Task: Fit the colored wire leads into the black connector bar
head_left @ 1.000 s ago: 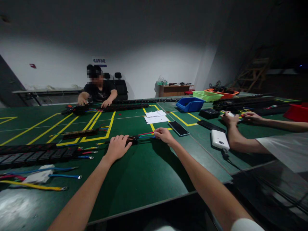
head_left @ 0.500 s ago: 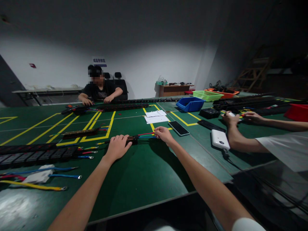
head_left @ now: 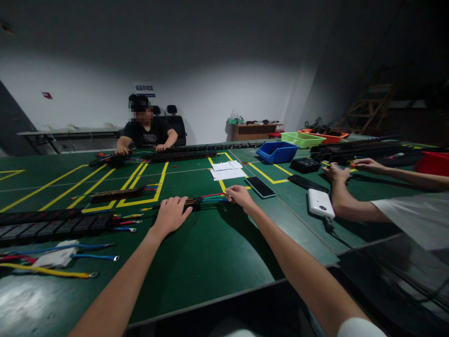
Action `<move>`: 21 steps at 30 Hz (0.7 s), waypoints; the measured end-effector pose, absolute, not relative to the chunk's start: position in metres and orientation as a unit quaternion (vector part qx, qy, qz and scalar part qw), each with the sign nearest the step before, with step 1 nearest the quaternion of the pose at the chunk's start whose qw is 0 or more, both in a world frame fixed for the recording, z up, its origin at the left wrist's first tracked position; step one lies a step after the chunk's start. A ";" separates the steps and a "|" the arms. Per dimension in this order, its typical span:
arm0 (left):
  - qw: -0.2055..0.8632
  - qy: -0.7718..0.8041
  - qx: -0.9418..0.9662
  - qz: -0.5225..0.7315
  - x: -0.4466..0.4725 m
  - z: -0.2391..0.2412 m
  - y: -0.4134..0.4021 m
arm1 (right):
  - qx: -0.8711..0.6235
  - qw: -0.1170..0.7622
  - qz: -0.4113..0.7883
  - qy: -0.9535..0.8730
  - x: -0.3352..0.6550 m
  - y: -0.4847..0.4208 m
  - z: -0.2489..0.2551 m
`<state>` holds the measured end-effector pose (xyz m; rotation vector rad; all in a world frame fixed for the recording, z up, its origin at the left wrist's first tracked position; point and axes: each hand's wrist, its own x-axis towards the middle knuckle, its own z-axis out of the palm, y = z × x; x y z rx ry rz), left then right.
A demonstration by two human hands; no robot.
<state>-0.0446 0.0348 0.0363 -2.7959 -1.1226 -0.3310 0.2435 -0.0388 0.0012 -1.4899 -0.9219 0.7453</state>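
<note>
My left hand (head_left: 170, 213) is wrapped over a narrow black strip with copper-coloured bars (head_left: 191, 202), fingers on its far side and thumb on its near side. From the right end of that strip run thin red, green and blue wires (head_left: 211, 198). My right hand (head_left: 239, 195) pinches their ends between thumb and fingertips; a small shiny end shows under the fingers. Which wires are actually gripped is hard to make out. A similar strip (head_left: 117, 194) with coloured wires lies farther back on the left.
Black module rows (head_left: 66, 228) and thick cables with ring lugs (head_left: 52, 271) lie at left. Papers (head_left: 228, 173), a phone (head_left: 260, 187), a blue bin (head_left: 277, 152) and a white device (head_left: 320, 203) stand right. One co-worker (head_left: 149, 131) sits opposite; another's hands (head_left: 338, 173) work at right.
My left hand stays put on the strip. My right fingers have shifted very slightly at the wire ends. The hands of the co-worker opposite have moved a little along their assembly.
</note>
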 end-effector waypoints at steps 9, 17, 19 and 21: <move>0.048 -0.370 -0.921 -0.113 -0.045 0.036 0.035 | -0.660 0.510 0.233 -0.500 0.254 -0.042 0.001; 0.049 -0.370 -0.921 -0.114 -0.045 0.036 0.035 | -0.702 0.468 0.178 -0.506 0.255 -0.043 0.002; 0.048 -0.368 -0.921 -0.117 -0.045 0.035 0.036 | -0.710 0.453 0.184 -0.506 0.257 -0.043 0.000; 0.046 -0.368 -0.921 -0.118 -0.045 0.034 0.037 | -0.710 0.445 0.205 -0.505 0.259 -0.043 -0.002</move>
